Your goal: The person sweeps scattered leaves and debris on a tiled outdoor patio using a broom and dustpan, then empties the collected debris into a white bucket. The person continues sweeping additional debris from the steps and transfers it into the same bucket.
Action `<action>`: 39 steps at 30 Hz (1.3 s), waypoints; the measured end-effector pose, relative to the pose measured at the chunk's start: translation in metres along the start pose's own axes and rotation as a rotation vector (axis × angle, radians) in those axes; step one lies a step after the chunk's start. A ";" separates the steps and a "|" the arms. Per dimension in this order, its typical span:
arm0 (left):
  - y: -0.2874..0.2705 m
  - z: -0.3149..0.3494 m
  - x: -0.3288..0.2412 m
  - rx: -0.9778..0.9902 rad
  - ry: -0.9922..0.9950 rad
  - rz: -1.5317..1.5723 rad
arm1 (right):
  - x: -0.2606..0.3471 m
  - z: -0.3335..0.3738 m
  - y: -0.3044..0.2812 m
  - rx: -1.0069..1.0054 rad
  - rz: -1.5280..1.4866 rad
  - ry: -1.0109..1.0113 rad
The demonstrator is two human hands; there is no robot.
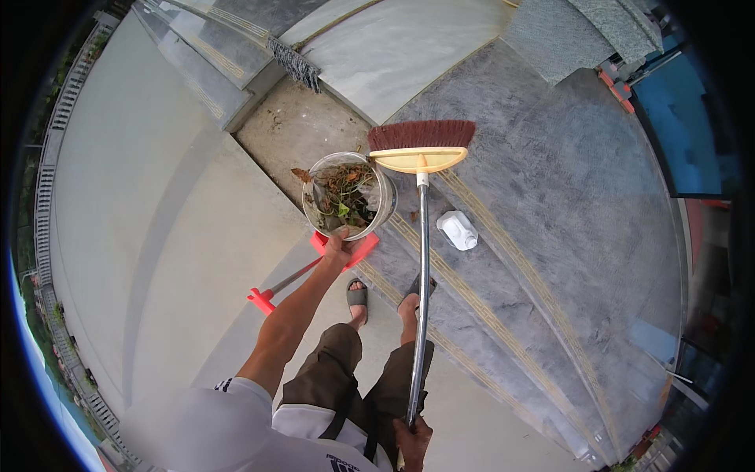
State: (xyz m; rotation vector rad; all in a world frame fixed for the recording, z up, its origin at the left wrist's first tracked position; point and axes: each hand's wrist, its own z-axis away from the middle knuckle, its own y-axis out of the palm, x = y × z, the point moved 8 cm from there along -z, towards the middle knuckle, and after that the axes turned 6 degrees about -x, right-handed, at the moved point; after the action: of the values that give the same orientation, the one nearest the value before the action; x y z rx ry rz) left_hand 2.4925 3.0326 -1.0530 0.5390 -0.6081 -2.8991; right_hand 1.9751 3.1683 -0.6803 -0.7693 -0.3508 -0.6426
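Metal bucket [348, 197] in left hand [338, 250]

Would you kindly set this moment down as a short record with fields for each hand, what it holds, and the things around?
Left hand: grips the near rim of a clear bucket filled with dry leaves
Right hand: closed on the metal handle of a broom
Broom head: reddish bristles, resting on the floor just beyond the bucket
Under the bucket: red dustpan with a long handle
Nearby: white plastic jug lying on the grey stone floor
Feet: in sandals
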 end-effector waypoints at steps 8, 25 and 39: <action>-0.006 -0.008 -0.001 -0.106 -0.002 0.000 | 0.028 -0.003 -0.006 -0.057 -0.152 0.186; -0.007 -0.052 -0.047 -0.230 -0.008 0.099 | 0.058 -0.018 0.024 0.160 -0.641 0.288; -0.001 -0.036 -0.098 -0.158 0.053 0.015 | 0.021 -0.104 0.068 0.375 -0.766 0.246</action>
State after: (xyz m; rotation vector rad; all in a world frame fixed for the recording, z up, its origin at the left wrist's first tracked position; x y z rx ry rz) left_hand 2.5963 3.0400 -1.0533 0.5839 -0.3704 -2.8755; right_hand 2.0415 3.1201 -0.7758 -0.1669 -0.5244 -1.3306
